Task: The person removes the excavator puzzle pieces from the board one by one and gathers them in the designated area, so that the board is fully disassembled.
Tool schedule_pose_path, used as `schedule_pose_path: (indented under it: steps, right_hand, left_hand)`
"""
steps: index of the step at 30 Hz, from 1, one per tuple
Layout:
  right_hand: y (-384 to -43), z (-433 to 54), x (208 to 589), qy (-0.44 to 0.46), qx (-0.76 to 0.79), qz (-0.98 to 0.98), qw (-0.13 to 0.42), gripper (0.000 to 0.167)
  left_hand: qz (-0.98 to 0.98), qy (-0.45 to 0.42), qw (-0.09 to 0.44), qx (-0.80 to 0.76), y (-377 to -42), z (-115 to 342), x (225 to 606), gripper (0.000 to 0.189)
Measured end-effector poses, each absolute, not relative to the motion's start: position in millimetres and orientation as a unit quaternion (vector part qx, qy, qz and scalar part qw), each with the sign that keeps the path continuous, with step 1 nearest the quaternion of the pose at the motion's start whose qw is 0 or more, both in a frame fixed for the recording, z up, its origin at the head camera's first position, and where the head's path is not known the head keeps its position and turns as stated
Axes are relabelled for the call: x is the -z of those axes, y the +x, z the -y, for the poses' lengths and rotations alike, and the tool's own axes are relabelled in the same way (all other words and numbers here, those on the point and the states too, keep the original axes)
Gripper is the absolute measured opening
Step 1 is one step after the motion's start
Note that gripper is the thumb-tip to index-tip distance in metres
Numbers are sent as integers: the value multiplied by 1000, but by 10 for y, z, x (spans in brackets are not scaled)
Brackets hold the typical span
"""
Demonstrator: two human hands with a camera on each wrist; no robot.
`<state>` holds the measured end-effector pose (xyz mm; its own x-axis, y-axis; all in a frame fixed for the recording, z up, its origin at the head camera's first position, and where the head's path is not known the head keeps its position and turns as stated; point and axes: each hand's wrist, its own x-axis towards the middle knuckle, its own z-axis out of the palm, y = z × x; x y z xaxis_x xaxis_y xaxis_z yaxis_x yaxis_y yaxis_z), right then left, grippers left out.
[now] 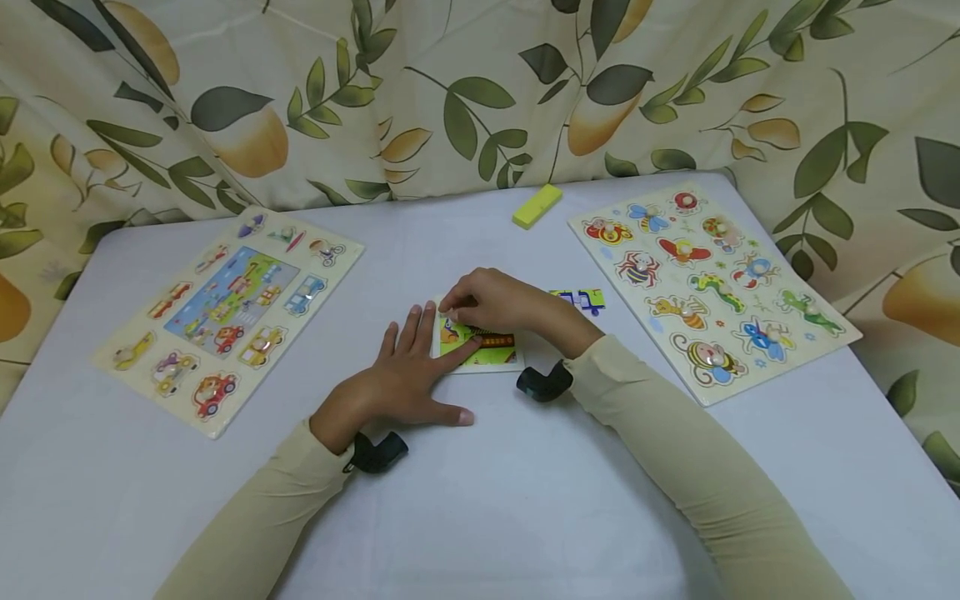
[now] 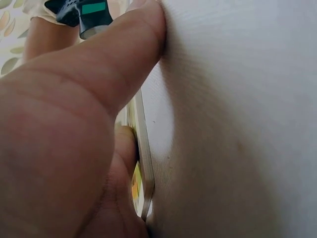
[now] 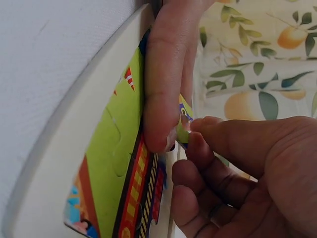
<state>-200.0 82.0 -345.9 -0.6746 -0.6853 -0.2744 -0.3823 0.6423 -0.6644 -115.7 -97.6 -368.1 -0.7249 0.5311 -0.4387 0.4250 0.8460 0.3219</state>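
My left hand (image 1: 405, 387) lies spread over the left side of a small white-framed jigsaw board (image 1: 491, 368). Its forefinger reaches onto the lime-green picture with a red and yellow striped band, while the thumb rests on the cloth in front. Thumb and fingertips of my right hand (image 1: 498, 302) pinch a small jigsaw piece (image 3: 184, 121), green with some blue and yellow, at the board's upper left. In the right wrist view the piece stands tilted, close to a left fingertip. Part of the board hides under both hands.
Loose blue and lime jigsaw pieces (image 1: 590, 298) lie right of the board. Farther back is a yellow block (image 1: 537, 207). A vehicle puzzle board (image 1: 247, 379) sits at left, an insect puzzle board (image 1: 600, 250) at right. A leaf-patterned curtain (image 1: 465, 50) hangs behind the white-covered table.
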Motion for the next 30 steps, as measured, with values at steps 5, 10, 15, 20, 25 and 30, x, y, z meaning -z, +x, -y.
schedule_pose_path:
  steps: [5, 10, 15, 20, 25, 30]
  right_hand:
    - [-1994, -831, 3460, -321, 295, -863, 254, 20]
    - [-1993, -825, 3469, -325, 300, -861, 250, 19]
    - [-1991, -816, 3481, -324, 310, -859, 248, 15]
    - [-1982, -804, 3497, -332, 331, -847, 250, 12]
    - [-1976, -786, 3505, -335, 337, -844, 250, 11]
    - [-1990, -797, 3527, -335, 349, -839, 248, 12]
  left_hand:
    - [-922, 265, 263, -103, -1155, 988, 3674, 95]
    - [-921, 267, 264, -105, -1156, 997, 3671, 94]
    - [-920, 268, 265, -106, -1160, 997, 3679, 94]
    - [-920, 271, 263, -106, -1161, 995, 3685, 94]
    - [-920, 271, 264, -104, -1161, 992, 3682, 94]
    - [-921, 269, 264, -98, -1163, 990, 3680, 95]
